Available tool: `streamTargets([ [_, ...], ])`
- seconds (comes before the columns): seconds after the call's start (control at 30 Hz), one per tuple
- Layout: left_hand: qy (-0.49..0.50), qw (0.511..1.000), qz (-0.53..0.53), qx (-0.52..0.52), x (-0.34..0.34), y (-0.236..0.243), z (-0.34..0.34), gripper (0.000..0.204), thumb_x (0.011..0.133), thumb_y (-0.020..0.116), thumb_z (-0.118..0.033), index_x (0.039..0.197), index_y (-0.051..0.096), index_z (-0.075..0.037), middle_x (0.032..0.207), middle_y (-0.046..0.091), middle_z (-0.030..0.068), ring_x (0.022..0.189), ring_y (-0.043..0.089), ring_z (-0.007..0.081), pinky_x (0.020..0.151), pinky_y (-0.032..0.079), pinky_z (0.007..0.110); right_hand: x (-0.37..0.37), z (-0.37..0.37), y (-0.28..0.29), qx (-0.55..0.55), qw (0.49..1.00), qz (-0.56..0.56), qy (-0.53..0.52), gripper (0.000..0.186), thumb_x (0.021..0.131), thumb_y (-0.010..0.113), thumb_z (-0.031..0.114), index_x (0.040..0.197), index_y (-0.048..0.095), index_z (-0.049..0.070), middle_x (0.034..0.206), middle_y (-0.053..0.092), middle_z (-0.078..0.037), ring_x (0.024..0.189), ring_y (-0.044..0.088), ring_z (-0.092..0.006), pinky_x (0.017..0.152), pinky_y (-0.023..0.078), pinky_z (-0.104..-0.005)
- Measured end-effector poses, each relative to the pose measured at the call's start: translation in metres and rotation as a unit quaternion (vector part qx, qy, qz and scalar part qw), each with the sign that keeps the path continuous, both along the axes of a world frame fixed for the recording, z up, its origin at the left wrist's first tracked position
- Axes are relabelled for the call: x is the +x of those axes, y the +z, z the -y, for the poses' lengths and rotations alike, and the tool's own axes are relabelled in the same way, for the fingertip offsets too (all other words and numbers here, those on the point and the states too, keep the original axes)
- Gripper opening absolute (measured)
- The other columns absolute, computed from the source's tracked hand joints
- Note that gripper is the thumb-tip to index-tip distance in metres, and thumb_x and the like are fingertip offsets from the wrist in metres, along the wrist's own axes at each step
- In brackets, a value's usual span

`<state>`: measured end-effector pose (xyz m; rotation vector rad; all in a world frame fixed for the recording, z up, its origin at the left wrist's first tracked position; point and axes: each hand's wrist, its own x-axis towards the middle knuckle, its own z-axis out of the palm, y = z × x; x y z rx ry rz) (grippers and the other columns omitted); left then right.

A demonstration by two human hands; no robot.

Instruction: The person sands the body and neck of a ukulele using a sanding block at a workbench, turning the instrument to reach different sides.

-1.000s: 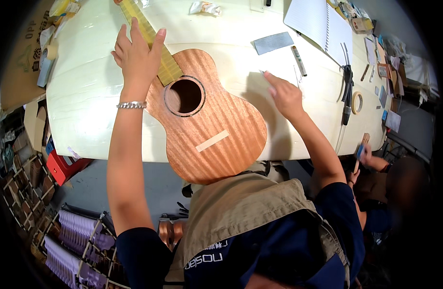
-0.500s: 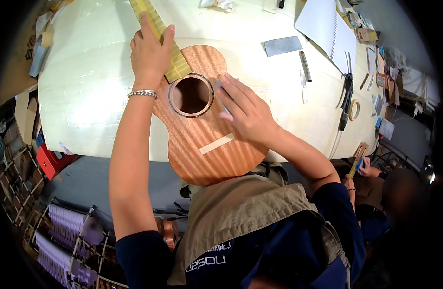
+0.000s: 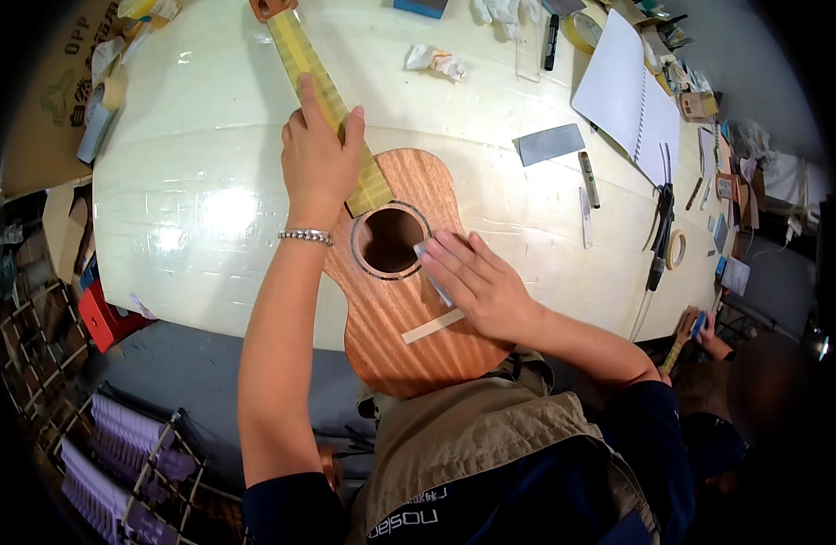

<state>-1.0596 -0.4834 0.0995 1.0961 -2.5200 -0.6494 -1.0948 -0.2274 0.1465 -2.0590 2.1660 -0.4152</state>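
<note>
A brown wooden ukulele lies face up, its lower end against my apron and its neck pointing to the far left. Yellow tape covers the fingerboard. My left hand is on the neck near the body, thumb on one side and fingers along the other. Pressed flat on the top beside the sound hole, my right hand holds a small grey-blue piece, apparently sandpaper, mostly hidden under the fingers. Just below it is a pale strip stuck across the top.
On the table to the right lie a grey sheet, a marker, an open notebook, a black cable and a tape roll. Crumpled tissue is farther back. Another person holds an instrument at right.
The whole view has shifted, so the table and ukulele sit lower and farther right. My right hand has slid down the top, from beside the upper sound hole toward the pale strip.
</note>
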Motion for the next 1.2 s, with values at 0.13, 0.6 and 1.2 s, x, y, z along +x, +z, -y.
streamTargets([
  [0.13, -0.002, 1.0, 0.01, 0.018, 0.002, 0.005, 0.0, 0.076, 0.088, 0.053, -0.043, 0.145, 0.018, -0.006, 0.109, 0.054, 0.0269, 0.104, 0.052, 0.0407, 0.084, 0.047, 0.046, -0.021, 0.05, 0.001, -0.025, 0.998, 0.054, 0.007, 0.052, 0.077, 0.056, 0.008, 0.127, 0.05, -0.001, 0.13, 0.052, -0.014, 0.127, 0.045, -0.0262, 0.111, 0.029, -0.0418],
  [0.6, 0.004, 1.0, 0.01, 0.02, 0.001, 0.0, 0.0, 0.076, 0.088, 0.052, -0.045, 0.145, 0.019, -0.008, 0.109, 0.054, 0.0254, 0.105, 0.052, 0.04, 0.081, 0.048, 0.047, -0.017, 0.007, 0.002, 0.006, 0.997, 0.038, 0.064, 0.052, 0.074, 0.063, 0.016, 0.123, 0.054, 0.0, 0.128, 0.055, -0.012, 0.126, 0.046, -0.0242, 0.108, 0.033, -0.0429],
  [1.2, 0.005, 1.0, 0.026, 0.012, 0.002, -0.002, -0.002, 0.077, 0.087, 0.051, -0.048, 0.145, 0.021, -0.009, 0.11, 0.054, 0.0249, 0.107, 0.051, 0.0404, 0.082, 0.048, 0.046, -0.019, 0.018, -0.005, -0.037, 0.996, 0.086, 0.013, 0.053, 0.071, 0.066, 0.009, 0.122, 0.056, 0.007, 0.123, 0.06, -0.009, 0.119, 0.053, -0.0208, 0.106, 0.036, -0.0404],
])
